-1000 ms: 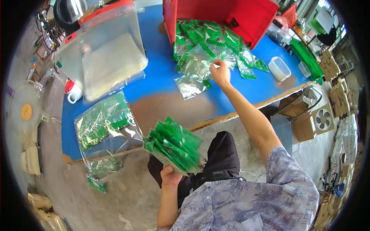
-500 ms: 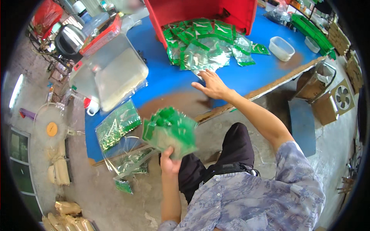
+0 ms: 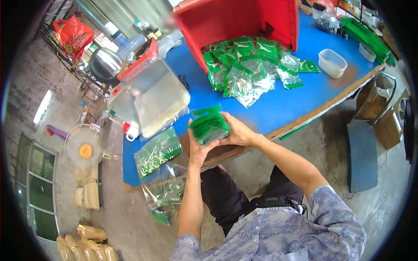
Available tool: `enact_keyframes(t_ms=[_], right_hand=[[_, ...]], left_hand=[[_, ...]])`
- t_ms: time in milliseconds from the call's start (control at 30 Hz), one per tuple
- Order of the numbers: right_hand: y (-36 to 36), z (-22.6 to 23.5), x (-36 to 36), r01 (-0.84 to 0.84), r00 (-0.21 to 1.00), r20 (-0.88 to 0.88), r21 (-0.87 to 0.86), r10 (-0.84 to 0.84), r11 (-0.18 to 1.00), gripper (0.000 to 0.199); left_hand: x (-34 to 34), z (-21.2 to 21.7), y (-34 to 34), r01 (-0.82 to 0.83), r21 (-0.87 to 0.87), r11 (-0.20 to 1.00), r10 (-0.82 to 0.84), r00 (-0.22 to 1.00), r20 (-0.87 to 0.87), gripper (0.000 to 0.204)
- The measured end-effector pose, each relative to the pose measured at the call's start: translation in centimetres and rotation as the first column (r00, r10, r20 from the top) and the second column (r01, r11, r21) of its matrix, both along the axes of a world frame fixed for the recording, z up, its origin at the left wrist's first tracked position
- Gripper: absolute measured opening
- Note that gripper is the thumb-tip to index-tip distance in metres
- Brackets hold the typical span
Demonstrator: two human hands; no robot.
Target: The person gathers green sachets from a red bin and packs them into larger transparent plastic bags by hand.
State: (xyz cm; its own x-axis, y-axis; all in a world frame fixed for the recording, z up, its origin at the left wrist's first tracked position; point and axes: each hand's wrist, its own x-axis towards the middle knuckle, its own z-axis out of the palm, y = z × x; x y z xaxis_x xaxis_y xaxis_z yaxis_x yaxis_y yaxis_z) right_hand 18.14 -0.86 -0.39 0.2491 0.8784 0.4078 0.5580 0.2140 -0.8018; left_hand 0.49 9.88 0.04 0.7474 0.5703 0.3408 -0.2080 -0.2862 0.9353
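A thick stack of green-and-clear plastic packets (image 3: 210, 126) sits between my two hands, over the near edge of the blue table. My left hand (image 3: 199, 147) grips it from the left and below. Around its right side closes my right hand (image 3: 237, 130), the fingers partly hidden behind the packets. Beyond them, a pile of similar flat packets (image 3: 254, 65) spills out of a red plastic bin (image 3: 235, 21) tipped on its side. Left of my hands, a clear bag of green packets (image 3: 159, 152) lies on the table, with another clear bag (image 3: 167, 189) hanging over the edge.
A translucent tray (image 3: 161, 102) is on the table at the left, near a white cup (image 3: 132, 132) and a red tray (image 3: 141, 61). At the right stand a small clear tub (image 3: 332, 63) and a green tray (image 3: 363, 39). A fan (image 3: 85, 150) stands beyond the table's left side.
My right hand has left the pile and come to the packets in my left hand. My left hand has raised the stack toward the table edge. The view has shifted slightly.
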Motion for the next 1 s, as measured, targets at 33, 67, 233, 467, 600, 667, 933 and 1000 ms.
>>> enact_keyframes(t_ms=[33,67,233,467,600,667,933,1000], right_hand=[[-0.4,-0.4,0.2,-0.004,1.000,-0.004,0.003,0.004,1.000,0.103],[-0.3,-0.8,0.9,-0.015,0.996,0.090,0.069,0.009,0.998,0.104],[-0.2,0.3,-0.2,-0.135,0.988,-0.086,-0.112,0.126,0.985,0.102],[-0.2,0.6,-0.2,-0.145,0.989,-0.045,-0.116,0.141,0.983,0.100],[-0.2,1.2,-0.6,-0.128,0.987,0.083,-0.131,0.139,0.983,0.099],[-0.5,1.1,-0.7,-0.102,0.990,0.082,-0.179,0.119,0.979,0.099],[0.4,0.7,-0.2,-0.156,0.982,0.116,0.029,0.152,0.987,0.090],[0.0,0.4,-0.5,-0.138,0.987,0.074,-0.076,0.144,0.987,0.098]], left_hand=[[-0.2,0.9,-0.6,0.014,-0.161,0.987,-0.014,1.000,0.003,0.113],[-0.1,1.7,-0.5,0.030,-0.309,0.951,-0.026,1.000,0.016,0.114],[-0.4,0.1,0.1,0.015,-0.060,0.998,-0.015,1.000,-0.001,0.120],[-0.8,-0.6,-0.3,0.021,-0.219,0.976,-0.006,0.998,0.067,0.120],[-1.5,-1.4,0.7,0.031,-0.029,0.999,-0.033,0.997,-0.072,0.121],[-1.1,-0.8,0.2,0.042,-0.120,0.992,-0.043,0.999,-0.011,0.122],[-0.6,0.0,0.8,0.111,-0.207,0.972,-0.105,0.994,0.036,0.128],[-1.2,-1.0,0.4,0.062,-0.187,0.981,-0.048,0.996,0.078,0.129]])
